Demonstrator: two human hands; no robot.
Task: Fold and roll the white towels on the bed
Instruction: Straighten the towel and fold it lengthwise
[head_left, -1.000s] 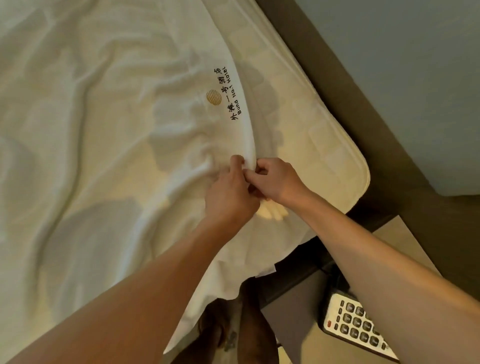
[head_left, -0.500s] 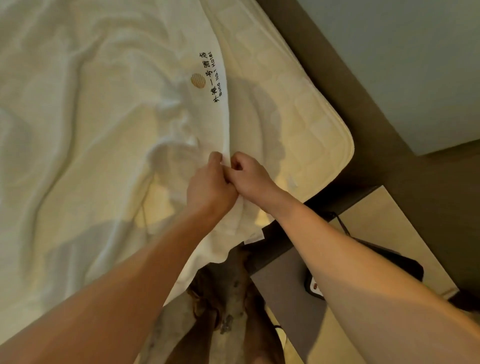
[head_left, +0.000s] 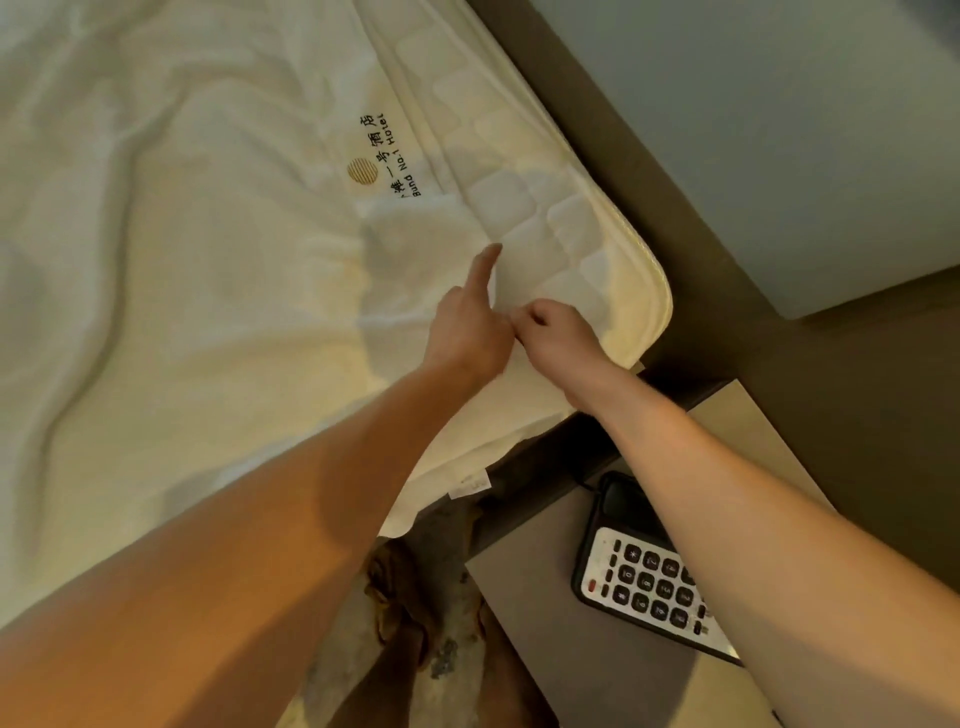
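Towel: a large white towel (head_left: 197, 291) lies spread and wrinkled over the bed, reaching far to the left of both hands; printed hotel lettering (head_left: 387, 158) and a round gold emblem (head_left: 362, 171) sit just beyond the fingertips.
Towel edge: its right border runs under both hands and on toward the person, ending in a corner with a small sewn tag (head_left: 470, 484) that hangs over the bed's edge, nearer the body than the hands.
Left hand: the left hand (head_left: 467, 327) rests on the towel with its forefinger stretched out along the border and the other fingers curled; whether the thumb nips cloth cannot be told.
Right hand: the right hand (head_left: 558, 332) is closed, knuckles up, touching the left, and appears to pinch the border between thumb and fingers.
Bed: the quilted mattress pad (head_left: 587, 244) shows bare to the right of the right hand, its rounded corner close by.
Bench: a bedside bench (head_left: 524, 582) with a telephone (head_left: 652, 577) lies under the right forearm.
Step in hand: likely taking hold of the long edge to begin the first fold.
Doing it well: separate the hands along the border so each holds a firm span, lift evenly, carry the edge leftward to meet the far side, then smooth the wrinkles flat before rolling.
Watch for: the hanging corner dragging the towel off the bed.
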